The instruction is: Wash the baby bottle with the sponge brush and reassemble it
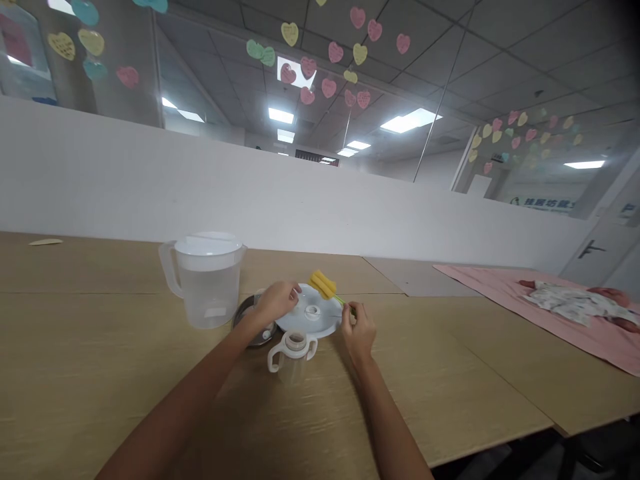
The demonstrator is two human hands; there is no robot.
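Fingers of the right hand (361,332) pinch tightly on a green-stemmed yellow sponge brush (323,284) by the far rim of a round white plate (326,325); the left hand (278,300) half-curls at its left edge, any hold impossible to tell.

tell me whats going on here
A person's right grip holds a yellow sponge brush by its green handle, near the white plate's far edge. The left grip is at the plate's left edge; whether it touches is unclear. A two-handled bottle stands in front, and a lidded pitcher to the left.
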